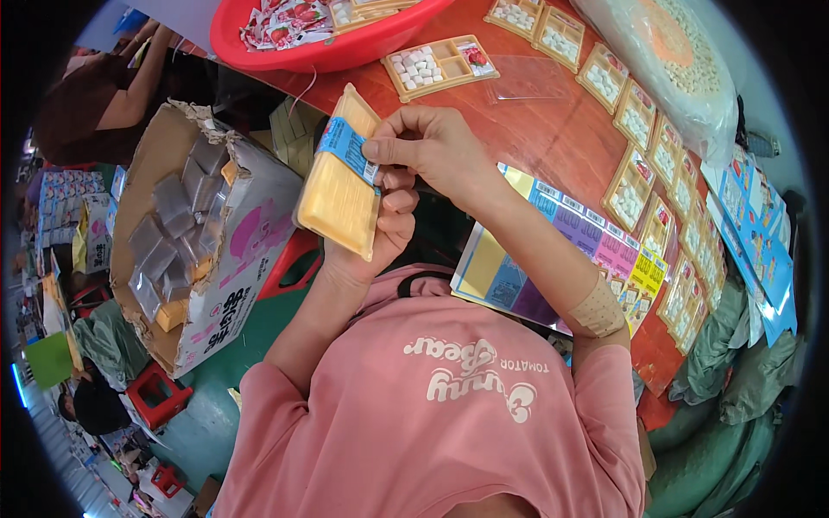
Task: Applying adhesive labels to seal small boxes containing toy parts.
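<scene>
Both hands on the yellow tray, label strip between them.

The left hand (380, 233) cups the yellow tray (338, 186) from underneath, fingers closed round its near edge, holding it off the red table (535, 121) with its long axis running away from the person. The right hand (423, 147) sits just above, thumb and fingertips pinched together on the blue label (350, 148) lying across the tray's far half. An open cardboard box (199, 242) of packets stands to the left.

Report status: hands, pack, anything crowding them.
Left hand grips yellow tray pack from below. Right hand pinches blue label onto it. Open cardboard box close beside, not touching.
</scene>
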Tool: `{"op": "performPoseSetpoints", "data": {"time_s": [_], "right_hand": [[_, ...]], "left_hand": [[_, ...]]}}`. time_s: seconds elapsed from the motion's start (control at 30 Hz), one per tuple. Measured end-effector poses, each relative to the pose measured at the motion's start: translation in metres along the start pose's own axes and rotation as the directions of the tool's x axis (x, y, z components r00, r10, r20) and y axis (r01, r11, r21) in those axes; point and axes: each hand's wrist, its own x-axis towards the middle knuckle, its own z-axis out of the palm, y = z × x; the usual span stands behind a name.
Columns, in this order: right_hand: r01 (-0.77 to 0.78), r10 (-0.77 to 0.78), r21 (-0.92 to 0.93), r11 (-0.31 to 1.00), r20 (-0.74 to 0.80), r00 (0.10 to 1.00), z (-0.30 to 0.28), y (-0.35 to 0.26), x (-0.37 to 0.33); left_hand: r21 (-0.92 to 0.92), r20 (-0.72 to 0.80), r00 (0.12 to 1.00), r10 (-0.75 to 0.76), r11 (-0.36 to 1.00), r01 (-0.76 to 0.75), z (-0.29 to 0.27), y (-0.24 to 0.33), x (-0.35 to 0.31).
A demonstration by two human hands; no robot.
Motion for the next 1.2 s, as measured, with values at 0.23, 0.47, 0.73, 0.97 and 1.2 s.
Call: {"op": "performPoseSetpoints", "data": {"time_s": [0.23,0.47,0.73,0.97,1.2], "right_hand": [[-0.011,0.013,-0.046,0.999,0.035,0.999,-0.001,-0.005,0.003],[0.023,-0.028,0.068,0.997,0.07,0.997,-0.003,-0.006,0.009],[0.204,-0.199,-0.313,0.928,0.048,0.979,-0.005,-0.003,0.013],[0.278,-0.297,-0.419,0.864,0.022,0.955,-0.001,0.0,0.012],[0.25,-0.314,-0.547,0.799,-0.025,0.949,-0.003,-0.01,0.018]], "left_hand": [[-0.009,0.013,0.998,-0.065,0.998,0.065,0.001,0.003,0.002],[-0.009,0.103,0.988,-0.115,0.993,0.117,-0.002,0.016,0.0],[0.018,0.095,0.975,-0.201,0.98,0.2,0.007,0.014,-0.001],[0.043,0.085,0.974,-0.209,0.978,0.206,0.004,0.018,-0.003],[0.011,0.123,0.964,-0.237,0.971,0.237,0.007,0.023,0.005]]}}
